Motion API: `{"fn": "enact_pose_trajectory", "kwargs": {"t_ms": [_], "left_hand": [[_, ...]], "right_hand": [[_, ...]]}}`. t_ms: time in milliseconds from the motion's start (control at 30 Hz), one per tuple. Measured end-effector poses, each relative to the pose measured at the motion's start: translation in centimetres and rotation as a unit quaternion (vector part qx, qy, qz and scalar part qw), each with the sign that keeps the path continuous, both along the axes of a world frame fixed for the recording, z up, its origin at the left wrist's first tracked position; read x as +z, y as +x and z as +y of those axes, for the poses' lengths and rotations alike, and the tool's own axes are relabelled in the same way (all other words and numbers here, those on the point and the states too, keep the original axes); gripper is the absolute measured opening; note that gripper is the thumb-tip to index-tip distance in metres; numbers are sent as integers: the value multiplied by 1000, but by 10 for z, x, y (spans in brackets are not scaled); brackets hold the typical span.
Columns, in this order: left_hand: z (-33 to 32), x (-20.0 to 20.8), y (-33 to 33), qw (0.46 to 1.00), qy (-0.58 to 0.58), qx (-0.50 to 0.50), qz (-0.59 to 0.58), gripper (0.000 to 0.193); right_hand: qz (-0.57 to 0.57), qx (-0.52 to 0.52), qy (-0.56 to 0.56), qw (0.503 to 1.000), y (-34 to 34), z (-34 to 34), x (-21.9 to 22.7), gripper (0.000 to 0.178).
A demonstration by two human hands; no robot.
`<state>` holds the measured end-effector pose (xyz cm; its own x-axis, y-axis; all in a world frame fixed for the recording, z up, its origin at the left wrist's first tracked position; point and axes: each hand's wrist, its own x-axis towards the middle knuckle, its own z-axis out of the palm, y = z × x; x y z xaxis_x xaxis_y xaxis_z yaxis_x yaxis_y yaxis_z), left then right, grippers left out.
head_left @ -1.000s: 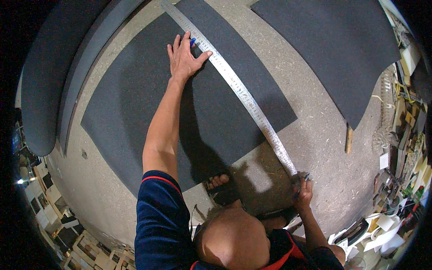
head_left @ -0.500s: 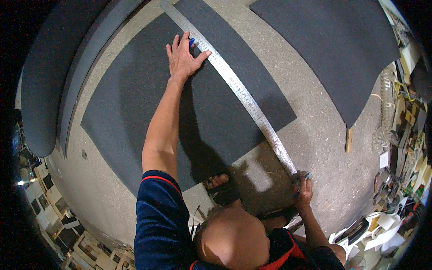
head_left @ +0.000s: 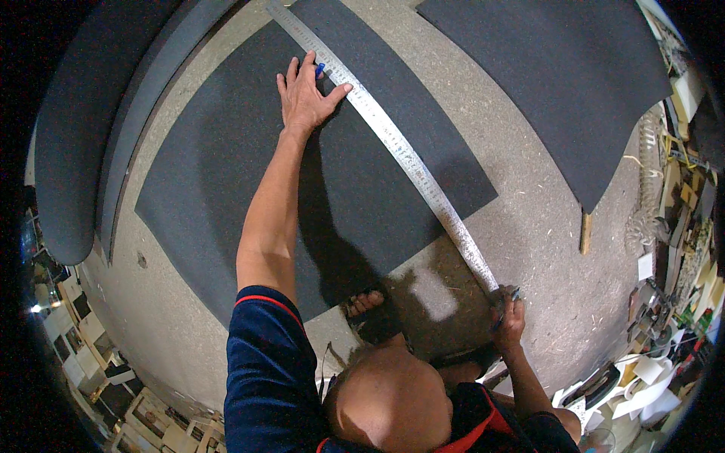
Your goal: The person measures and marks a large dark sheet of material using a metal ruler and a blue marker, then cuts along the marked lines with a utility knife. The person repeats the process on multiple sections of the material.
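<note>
A long metal ruler (head_left: 400, 155) lies slantwise across a dark grey sheet of matting (head_left: 226, 189), its near end reaching past the sheet's edge over the floor. My left hand (head_left: 306, 98) is spread flat, with thumb and fingertips pressing on the ruler's far part. A small blue thing (head_left: 320, 69), of a kind I cannot make out, shows beside its index finger. Closed round the ruler's near end is my right hand (head_left: 510, 325). A thin dark pen-like thing (head_left: 516, 293) sticks out from its fingers; the rest of that is hidden.
Another dark sheet (head_left: 559, 83) lies at the far right, a wooden stick (head_left: 585, 234) by its corner. Large curved dark sheets (head_left: 98, 128) stand along the left. Offcuts (head_left: 642, 385) and a clear coiled hose (head_left: 642, 234) clutter the right; more scraps (head_left: 87, 325) lie at lower left.
My left hand and the ruler's far end have shifted very slightly to the left. My right hand has stayed in place.
</note>
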<state>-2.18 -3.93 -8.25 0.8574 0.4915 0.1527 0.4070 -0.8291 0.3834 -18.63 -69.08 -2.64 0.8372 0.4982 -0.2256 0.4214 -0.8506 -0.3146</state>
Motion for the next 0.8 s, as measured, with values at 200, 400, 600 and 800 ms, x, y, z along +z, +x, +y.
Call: {"fn": "enact_pose_trajectory", "kwargs": {"t_ms": [200, 400, 600, 800], "left_hand": [[-1, -1, 1, 1000, 1, -5, -8, 107], [0, -2, 0, 1000, 4, -8, -17, 107], [-1, -3, 0, 1000, 7, -10, -24, 107], [1, -4, 1, 1000, 16, -12, -23, 106]], "right_hand": [[44, -71, 39, 996, -7, -14, -11, 50], [10, -18, 9, 1000, -3, -6, -6, 51], [11, -10, -15, 1000, -1, -1, 1, 51], [-16, 9, -10, 1000, -7, -15, -12, 51]]}}
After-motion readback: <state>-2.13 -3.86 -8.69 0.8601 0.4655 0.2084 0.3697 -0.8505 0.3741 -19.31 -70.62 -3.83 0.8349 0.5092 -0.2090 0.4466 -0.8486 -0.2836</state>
